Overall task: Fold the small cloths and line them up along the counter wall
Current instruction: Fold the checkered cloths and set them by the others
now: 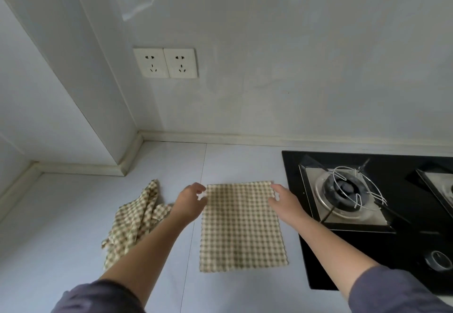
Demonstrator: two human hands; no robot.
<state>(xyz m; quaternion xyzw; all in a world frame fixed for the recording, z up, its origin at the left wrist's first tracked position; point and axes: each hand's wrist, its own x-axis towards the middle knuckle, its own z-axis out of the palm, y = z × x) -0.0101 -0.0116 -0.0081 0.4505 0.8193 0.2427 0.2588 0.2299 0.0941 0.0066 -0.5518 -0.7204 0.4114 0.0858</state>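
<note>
Checked cloth (242,227) — flat, rectangular, waffle-textured

You saw the flat cloth (242,227) as soft woven fabric, matt and waffle-textured; the crumpled cloth (133,222) looked the same; the counter (73,227) was smooth and faintly glossy; the hob (343,258) was glossy black, its wire ring (356,202) bare metal.

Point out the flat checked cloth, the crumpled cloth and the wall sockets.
flat checked cloth (242,229), head view, middle of the fabric.
crumpled cloth (133,222), head view, centre of the heap.
wall sockets (180,63), head view, face of the right plate.
</note>
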